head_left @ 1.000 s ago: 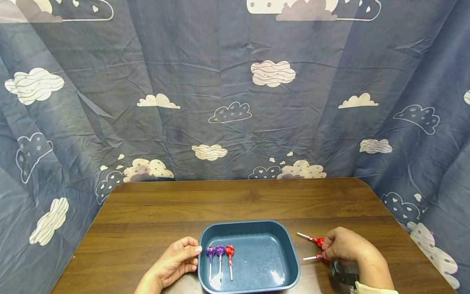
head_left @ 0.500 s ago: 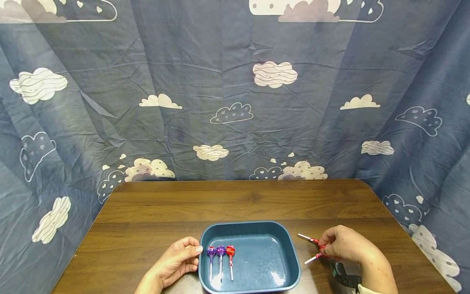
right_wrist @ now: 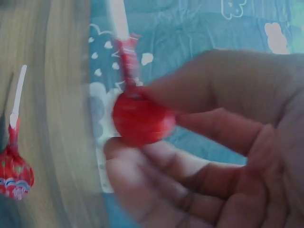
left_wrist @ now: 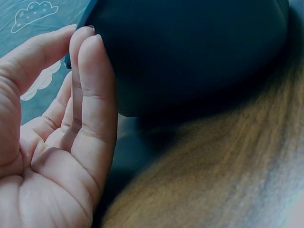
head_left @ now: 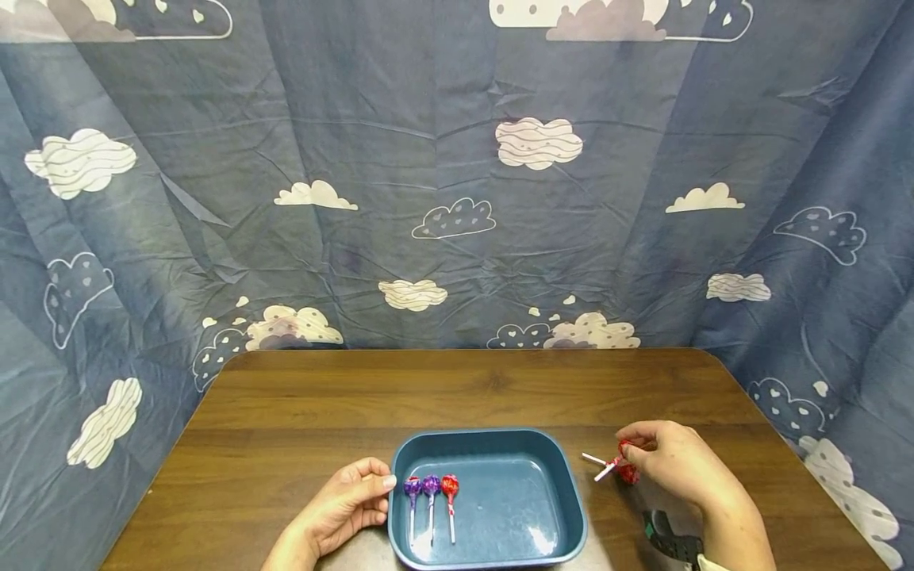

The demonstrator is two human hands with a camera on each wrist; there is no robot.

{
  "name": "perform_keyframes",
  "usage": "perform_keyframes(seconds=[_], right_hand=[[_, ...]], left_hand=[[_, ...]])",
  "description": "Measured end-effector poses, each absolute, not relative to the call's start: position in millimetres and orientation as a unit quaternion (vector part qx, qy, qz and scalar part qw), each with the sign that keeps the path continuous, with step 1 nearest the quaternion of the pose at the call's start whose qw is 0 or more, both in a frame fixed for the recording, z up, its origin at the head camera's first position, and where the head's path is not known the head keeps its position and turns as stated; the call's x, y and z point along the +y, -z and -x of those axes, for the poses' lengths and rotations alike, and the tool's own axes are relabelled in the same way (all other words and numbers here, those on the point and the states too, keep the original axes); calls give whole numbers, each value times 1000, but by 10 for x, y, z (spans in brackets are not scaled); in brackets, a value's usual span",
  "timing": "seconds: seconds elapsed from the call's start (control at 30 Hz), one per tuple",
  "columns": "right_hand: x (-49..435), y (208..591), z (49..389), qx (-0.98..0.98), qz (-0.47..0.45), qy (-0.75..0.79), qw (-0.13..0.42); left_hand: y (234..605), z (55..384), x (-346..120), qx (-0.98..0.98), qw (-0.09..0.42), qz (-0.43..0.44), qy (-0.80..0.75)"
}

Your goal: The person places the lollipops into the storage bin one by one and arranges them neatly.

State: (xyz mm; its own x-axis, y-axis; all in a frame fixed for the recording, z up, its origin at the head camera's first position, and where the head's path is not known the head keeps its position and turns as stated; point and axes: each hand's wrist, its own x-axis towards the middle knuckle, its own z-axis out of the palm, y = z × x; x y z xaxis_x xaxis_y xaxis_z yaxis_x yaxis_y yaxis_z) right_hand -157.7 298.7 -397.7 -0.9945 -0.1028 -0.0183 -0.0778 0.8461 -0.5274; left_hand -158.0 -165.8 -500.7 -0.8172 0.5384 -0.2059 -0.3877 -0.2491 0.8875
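My right hand [head_left: 689, 468] pinches a red-wrapped lollipop [right_wrist: 142, 118] by its round head, between thumb and fingers, white stick pointing up in the right wrist view. Another red lollipop [right_wrist: 16, 175] lies on the table beside it. At the left end of a dark blue tray [head_left: 503, 507], my left hand [head_left: 339, 507] grips the rim, thumb on top and fingers against the outer wall. Inside the tray's left part, a purple lollipop [head_left: 412, 488], a second purple lollipop [head_left: 431, 485] and a red lollipop [head_left: 450, 486] lie in a row, sticks toward me.
The brown wooden table [head_left: 485, 388] has a far edge with rounded corners. Behind it and at both sides hangs a blue curtain [head_left: 385, 159] with cloud prints. A dark wrist strap [head_left: 671, 543] shows at my right wrist.
My right hand has lifted one red lollipop and moved it slightly away from me; its stick now crosses over the other one's in the head view. The left hand stays on the tray.
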Motion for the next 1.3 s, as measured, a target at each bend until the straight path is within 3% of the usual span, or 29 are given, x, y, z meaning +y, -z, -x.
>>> perform_keyframes(seconds=[0.2,0.3,1.3], right_hand=[[2841,3897,1567,962,70,256,-68],[2754,3882,1572,956,82,270,-82],[2270,3686,1741,936,170,302,-64]], left_hand=[[5018,1576,-1661,534,294,-73,-789],[5016,1575,-1660,534,294,-72,-790],[5007,1576,-1665,532,295,-68,-791]])
